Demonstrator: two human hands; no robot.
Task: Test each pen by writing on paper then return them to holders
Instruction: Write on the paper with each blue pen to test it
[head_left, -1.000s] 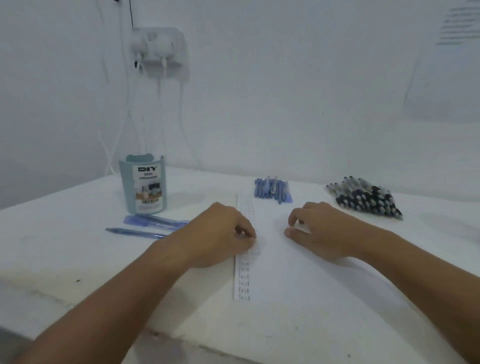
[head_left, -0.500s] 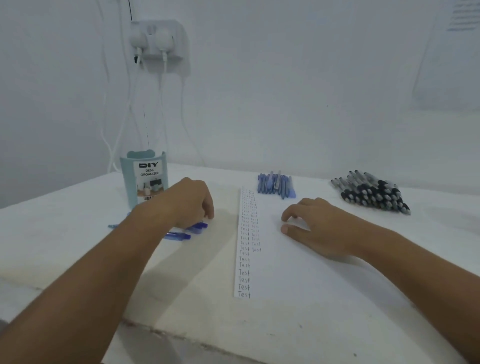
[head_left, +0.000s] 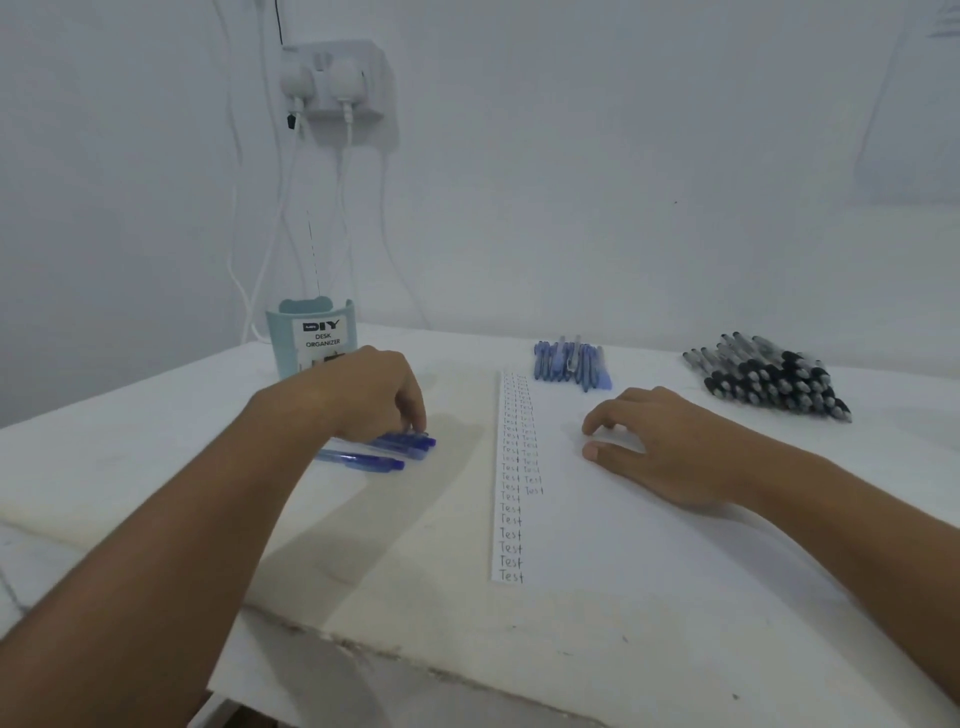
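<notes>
1. Two hands on the table: left hand (head_left: 371, 397), right hand (head_left: 660, 447).
2. One desk organizer (head_left: 311, 338), pale blue.
3. One paper sheet (head_left: 623, 519), w/ two columns of "Test".
4. Approx. three loose blue pens (head_left: 387, 452) by left hand; exact no. unclear.
5. One blue pen pile (head_left: 571, 359), one black pen pile (head_left: 769, 379); too bunched to count.
6. Two plugs at one wall socket (head_left: 337, 83).

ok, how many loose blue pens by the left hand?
3, maybe more hidden: one pen nearest the viewer, two under the left hand's fingertips, all beside the desk organizer.
</notes>
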